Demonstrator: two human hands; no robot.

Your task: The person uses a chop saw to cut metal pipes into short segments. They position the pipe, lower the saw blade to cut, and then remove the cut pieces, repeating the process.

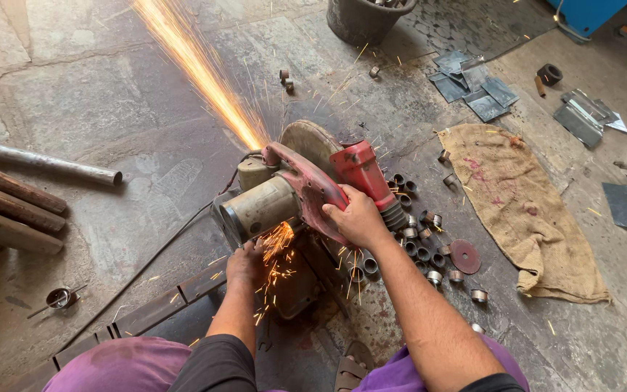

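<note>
Right hand (357,218) clenched on red saw (306,185) handle. Left hand (247,263) grips workpiece under blade, sparks (197,69) flying. Cut rings (429,250) on floor beside saw.

We see a burlap sack (524,210) spread on the stone floor (96,101), grey metal sheets (473,87) beyond it, rusty pipes (9,207) left, a bucket (364,18) above.

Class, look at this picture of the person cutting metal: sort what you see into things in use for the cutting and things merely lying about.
In use:
red chop saw
right hand on the saw's handle
left hand by the sparks
cut metal rings
spark stream

Lying about:
burlap sack
metal sheets
long pipes
black bucket
round disc
</note>
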